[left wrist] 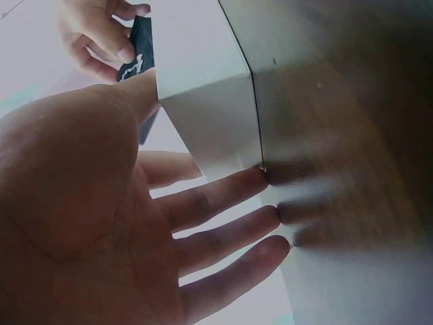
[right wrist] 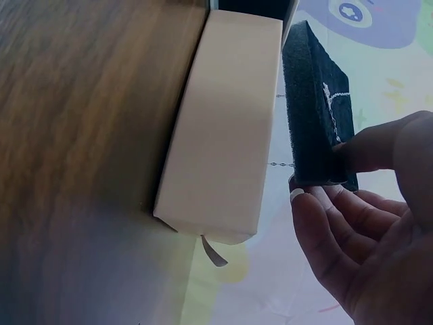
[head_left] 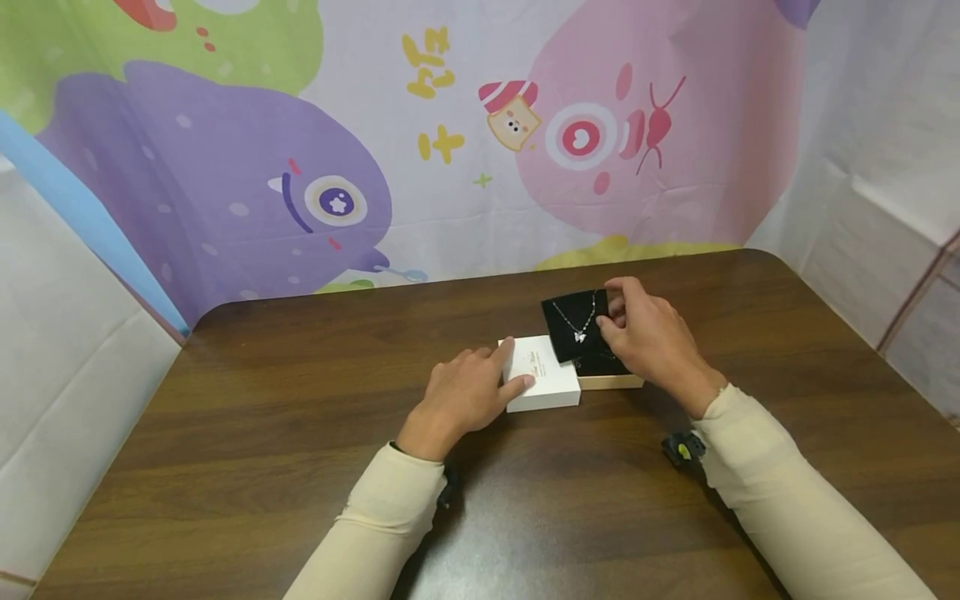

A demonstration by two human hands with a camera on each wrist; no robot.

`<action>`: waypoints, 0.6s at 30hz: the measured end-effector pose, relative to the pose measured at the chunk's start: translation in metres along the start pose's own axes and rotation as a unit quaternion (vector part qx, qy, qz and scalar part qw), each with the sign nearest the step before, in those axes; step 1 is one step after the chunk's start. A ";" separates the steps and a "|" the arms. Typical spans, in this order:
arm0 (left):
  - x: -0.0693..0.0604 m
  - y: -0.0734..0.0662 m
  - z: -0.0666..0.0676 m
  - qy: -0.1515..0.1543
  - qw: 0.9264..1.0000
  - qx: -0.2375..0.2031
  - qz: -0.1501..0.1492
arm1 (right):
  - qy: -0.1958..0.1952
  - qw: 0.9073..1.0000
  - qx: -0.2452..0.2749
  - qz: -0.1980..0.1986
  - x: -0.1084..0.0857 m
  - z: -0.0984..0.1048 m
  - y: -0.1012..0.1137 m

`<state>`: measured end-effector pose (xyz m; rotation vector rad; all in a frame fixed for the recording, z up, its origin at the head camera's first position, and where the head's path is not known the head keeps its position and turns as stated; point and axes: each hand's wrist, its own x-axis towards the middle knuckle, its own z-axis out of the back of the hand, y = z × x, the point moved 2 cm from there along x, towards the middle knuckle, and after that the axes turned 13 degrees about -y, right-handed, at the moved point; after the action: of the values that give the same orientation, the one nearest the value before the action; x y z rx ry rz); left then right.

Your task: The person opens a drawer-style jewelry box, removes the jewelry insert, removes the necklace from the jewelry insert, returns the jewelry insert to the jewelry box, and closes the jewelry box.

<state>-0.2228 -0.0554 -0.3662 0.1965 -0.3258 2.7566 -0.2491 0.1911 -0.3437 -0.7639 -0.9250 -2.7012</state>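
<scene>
A white box lid with gold lettering lies on the table. My left hand rests against its left side, thumb on top; its other fingers are extended, tips at the tabletop in the left wrist view. Between thumb and fingers my right hand pinches a black jewelry pad, tilted above the box. A silver necklace with a butterfly-like pendant lies across the pad's face. Below it stands a beige box base with a dark inside, right of the lid. Chain strands show behind the pad's underside.
The brown wooden table has a back edge against a cartoon-print curtain. Pale covered surfaces flank it on both sides. Dark wrist straps sit at both sleeves.
</scene>
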 end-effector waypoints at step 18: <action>0.001 0.000 -0.001 -0.001 1.000 0.001 -0.002 | -0.046 0.999 0.017 0.012 0.000 -0.001 0.002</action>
<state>-0.2240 -0.0551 -0.3669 0.2012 -0.3234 2.7534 -0.2489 0.1890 -0.3430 -0.8921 -0.9720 -2.6418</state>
